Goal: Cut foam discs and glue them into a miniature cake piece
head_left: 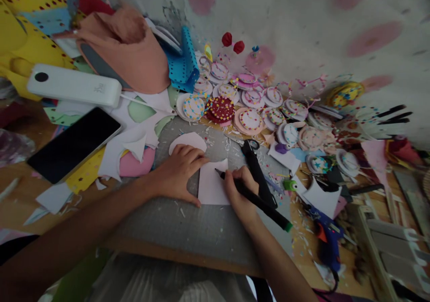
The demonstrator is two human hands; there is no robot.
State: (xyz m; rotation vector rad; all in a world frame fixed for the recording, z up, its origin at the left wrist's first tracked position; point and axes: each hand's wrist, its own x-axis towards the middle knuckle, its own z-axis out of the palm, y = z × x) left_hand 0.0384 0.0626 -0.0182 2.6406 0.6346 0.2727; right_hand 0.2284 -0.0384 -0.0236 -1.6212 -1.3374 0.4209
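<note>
Nearest is the edge of the counter, with a grey mat on top, strewn with paper scraps. On the mat lies a pale, pinkish-white sheet, roughly square, its far edge dipping in a curve and rising to a pointed corner at one o'clock; I see no writing I can make out on it. The left hand has its grip spread wide, thumb and fingertips at the sheet's nine o'clock edge, clasping nothing. The right hand has its grip closed around a black marker with a green end, the tip pointing at the sheet. From the sheet, a blue glue gun lies at four o'clock, a black tool between two and three, and a rounded pale cutout at eleven, partly under the left hand. A dark-screened phone sits toward nine-thirty; at ten, a white device bears small grey lettering, too blurred to read. Farther off, small decorated paper hats cluster from twelve to two.
</note>
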